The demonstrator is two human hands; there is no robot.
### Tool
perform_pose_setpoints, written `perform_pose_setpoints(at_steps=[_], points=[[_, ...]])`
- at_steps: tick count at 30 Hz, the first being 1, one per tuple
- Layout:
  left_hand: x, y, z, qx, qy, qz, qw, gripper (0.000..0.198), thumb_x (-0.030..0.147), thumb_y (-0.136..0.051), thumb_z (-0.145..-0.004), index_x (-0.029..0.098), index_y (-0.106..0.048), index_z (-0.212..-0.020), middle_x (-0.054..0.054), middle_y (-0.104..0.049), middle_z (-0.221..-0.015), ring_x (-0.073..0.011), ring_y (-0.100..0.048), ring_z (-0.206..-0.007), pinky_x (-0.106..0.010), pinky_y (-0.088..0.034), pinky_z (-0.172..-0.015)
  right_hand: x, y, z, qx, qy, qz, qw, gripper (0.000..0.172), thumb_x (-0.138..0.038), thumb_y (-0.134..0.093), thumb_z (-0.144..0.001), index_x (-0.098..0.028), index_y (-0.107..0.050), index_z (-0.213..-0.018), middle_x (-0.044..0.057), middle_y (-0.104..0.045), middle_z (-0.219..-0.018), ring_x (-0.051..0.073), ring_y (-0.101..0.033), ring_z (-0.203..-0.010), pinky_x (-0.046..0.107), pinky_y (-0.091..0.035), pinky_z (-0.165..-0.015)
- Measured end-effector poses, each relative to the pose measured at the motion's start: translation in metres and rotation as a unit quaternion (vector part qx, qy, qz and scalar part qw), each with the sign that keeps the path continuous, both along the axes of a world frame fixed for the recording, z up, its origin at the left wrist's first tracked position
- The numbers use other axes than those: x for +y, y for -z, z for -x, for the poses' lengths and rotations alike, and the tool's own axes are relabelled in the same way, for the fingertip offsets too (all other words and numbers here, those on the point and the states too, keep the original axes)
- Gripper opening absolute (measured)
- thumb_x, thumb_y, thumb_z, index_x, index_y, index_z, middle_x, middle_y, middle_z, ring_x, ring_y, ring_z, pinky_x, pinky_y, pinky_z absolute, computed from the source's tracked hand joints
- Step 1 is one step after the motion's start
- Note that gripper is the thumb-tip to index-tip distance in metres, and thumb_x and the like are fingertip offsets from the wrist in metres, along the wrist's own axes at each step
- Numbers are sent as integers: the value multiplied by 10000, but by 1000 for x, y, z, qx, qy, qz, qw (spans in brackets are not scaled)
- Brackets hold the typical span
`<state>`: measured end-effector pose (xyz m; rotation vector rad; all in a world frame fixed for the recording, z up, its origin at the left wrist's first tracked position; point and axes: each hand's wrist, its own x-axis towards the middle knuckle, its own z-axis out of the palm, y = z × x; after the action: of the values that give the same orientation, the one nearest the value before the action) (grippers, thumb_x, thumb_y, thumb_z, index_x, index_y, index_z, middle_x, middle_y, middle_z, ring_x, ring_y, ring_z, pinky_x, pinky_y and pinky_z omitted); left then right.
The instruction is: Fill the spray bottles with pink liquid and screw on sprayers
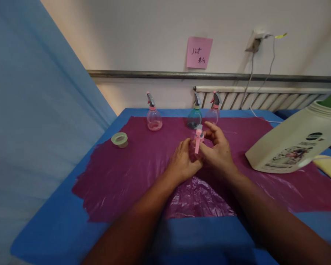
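Note:
Both my hands meet at the middle of the table over a purple plastic sheet (121, 176). Between them stands a small clear spray bottle with a pink trigger head (199, 137). My left hand (182, 163) wraps round the bottle's body from the left, fingers closed on it. My right hand (217, 149) is curled against the bottle's right side, thumb and fingers near the pink sprayer top. The bottle's body is mostly hidden behind my fingers.
Three more spray bottles stand at the back: a pink one (153, 117), a teal one (194, 116), another pink one (213, 110). A green cap (119, 139) lies left. A large white refill pouch (295, 141) lies right. A blue curtain (30, 110) hangs left.

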<state>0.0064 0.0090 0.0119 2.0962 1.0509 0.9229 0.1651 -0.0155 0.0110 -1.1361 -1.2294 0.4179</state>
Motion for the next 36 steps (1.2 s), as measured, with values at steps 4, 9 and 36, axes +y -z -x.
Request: perform_pose_setpoints(at_steps=[4, 9, 36], points=[[-2, -1, 1, 9, 6, 7, 1000, 524, 319, -857, -884, 270, -608, -1342, -103, -723, -1330, -339, -711, -1258, -506, -595, -1078, -1, -1, 0, -4, 7, -5, 1000, 677, -400, -835, -907, -302, -618, -1541, 94, -795, -1291, 281, -775, -1191, 531, -606, -1143], [-3, -3, 2, 36, 5, 17, 999, 534, 351, -858, -887, 245, -584, -1333, -123, -716, -1316, -355, -712, -1246, -506, -595, -1054, -2, -11, 0, 19, 34, -12, 999, 520, -517, -809, -961, -296, -700, -1420, 112, -806, -1330, 299, -792, -1184, 519, -644, -1080], [-11, -2, 2, 72, 7, 35, 997, 810, 456, -782, -920, 183, -480, -1620, -204, -637, -1574, -392, -640, -1456, -538, -514, -1248, -32, -112, 2, 107, 75, -182, 974, 270, -398, -954, -883, -275, -753, -1014, -12, -737, -1004, 186, -736, -904, 402, -688, -828]])
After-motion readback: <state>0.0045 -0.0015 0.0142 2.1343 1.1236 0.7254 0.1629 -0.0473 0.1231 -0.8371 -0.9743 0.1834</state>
